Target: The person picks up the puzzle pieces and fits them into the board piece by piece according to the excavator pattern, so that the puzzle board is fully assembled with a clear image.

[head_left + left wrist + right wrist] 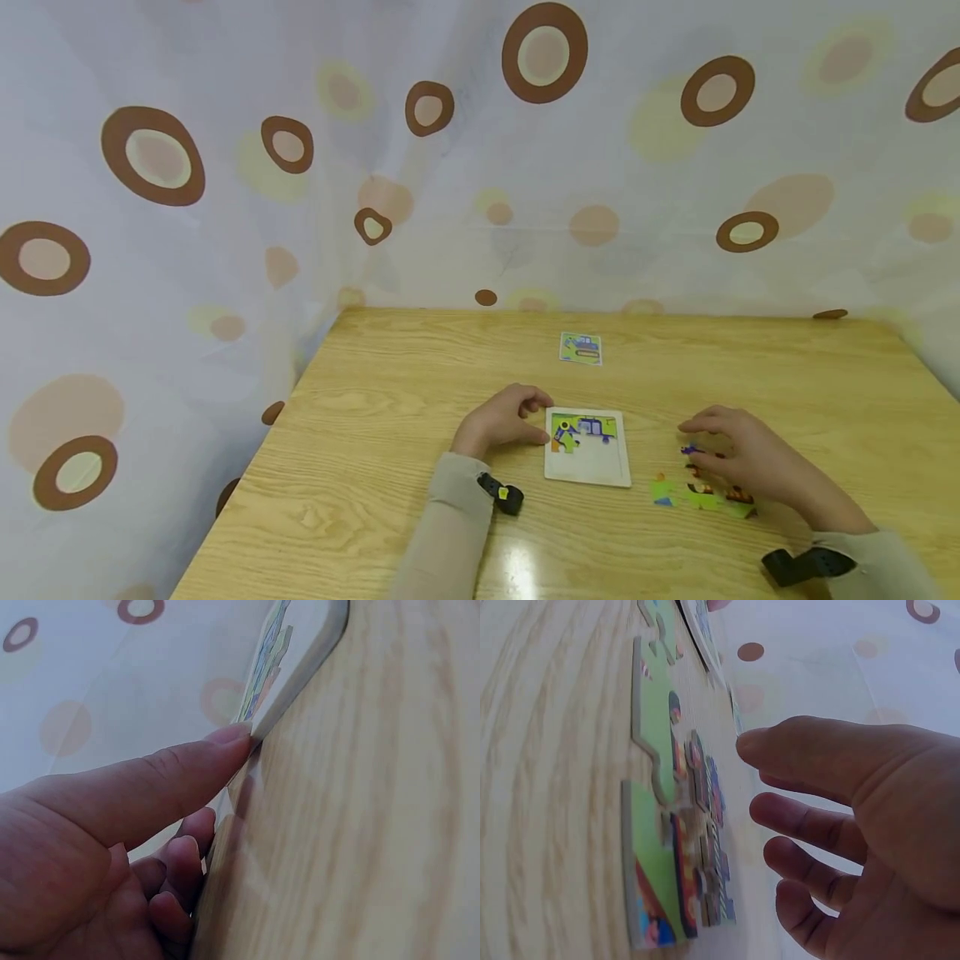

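My left hand [498, 423] rests on the table at the left side of a white puzzle tray [588, 471]. Its thumb [176, 776] touches the tray's edge in the left wrist view, while the other fingers bend loosely behind. Joined jigsaw pieces [592, 426], showing part of a blue digger on green, fill the tray's top and upper left. Over a group of loose jigsaw pieces [702, 498] to the right hovers my right hand [757, 458], fingers loosely bent and holding nothing. The right wrist view shows these green pieces [651, 705] lying below its fingertips.
A small picture card [581, 348] of a blue digger lies farther back on the wooden table [405, 375]. One green and blue puzzle piece [663, 492] lies between the tray and the other loose pieces. A patterned curtain [465, 183] hangs behind and at the sides.
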A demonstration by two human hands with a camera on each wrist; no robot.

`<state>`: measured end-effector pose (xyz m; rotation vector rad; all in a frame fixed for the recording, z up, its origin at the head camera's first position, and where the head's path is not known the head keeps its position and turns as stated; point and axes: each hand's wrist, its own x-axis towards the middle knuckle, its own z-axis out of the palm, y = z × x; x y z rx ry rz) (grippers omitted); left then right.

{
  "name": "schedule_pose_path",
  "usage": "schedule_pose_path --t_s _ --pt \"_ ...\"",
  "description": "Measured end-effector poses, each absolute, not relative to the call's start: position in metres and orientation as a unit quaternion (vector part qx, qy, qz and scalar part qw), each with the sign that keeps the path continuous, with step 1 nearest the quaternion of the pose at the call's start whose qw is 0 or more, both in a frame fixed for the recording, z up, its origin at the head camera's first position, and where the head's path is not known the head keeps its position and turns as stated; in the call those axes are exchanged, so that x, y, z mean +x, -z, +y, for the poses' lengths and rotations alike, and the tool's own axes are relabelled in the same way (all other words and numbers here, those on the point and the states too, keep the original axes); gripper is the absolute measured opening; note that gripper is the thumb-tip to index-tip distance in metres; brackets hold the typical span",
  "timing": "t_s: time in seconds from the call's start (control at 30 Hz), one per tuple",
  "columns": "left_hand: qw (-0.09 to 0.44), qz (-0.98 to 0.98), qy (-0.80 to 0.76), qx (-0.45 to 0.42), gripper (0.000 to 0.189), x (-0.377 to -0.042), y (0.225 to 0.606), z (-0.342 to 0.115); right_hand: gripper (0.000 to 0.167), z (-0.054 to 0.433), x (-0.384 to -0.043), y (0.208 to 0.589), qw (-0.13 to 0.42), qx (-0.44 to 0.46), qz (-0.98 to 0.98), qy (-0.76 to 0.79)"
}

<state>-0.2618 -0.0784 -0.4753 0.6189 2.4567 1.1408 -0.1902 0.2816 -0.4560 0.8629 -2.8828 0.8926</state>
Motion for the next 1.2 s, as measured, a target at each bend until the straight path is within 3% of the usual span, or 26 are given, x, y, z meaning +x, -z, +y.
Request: schedule_pose_path --t_s 0.4,0.9,1.2 --pt "0.182 0.867 -0.411 0.216 0.044 -0.261 0.472 -0.079 0.026 0.294 -0.191 0.463 -0.025 0.291 -0.911 -0.29" --pt "0.185 0.866 -0.406 0.225 0.045 -0.262 0.471 -0.077 0.025 0.296 -0.192 0.462 -0.038 0.29 -0.914 -0.28" --pt "0.185 0.866 -0.405 0.227 0.045 -0.262 0.473 -0.078 0.028 0.295 -0.194 0.46 -0.073 0.288 -0.911 -0.286"
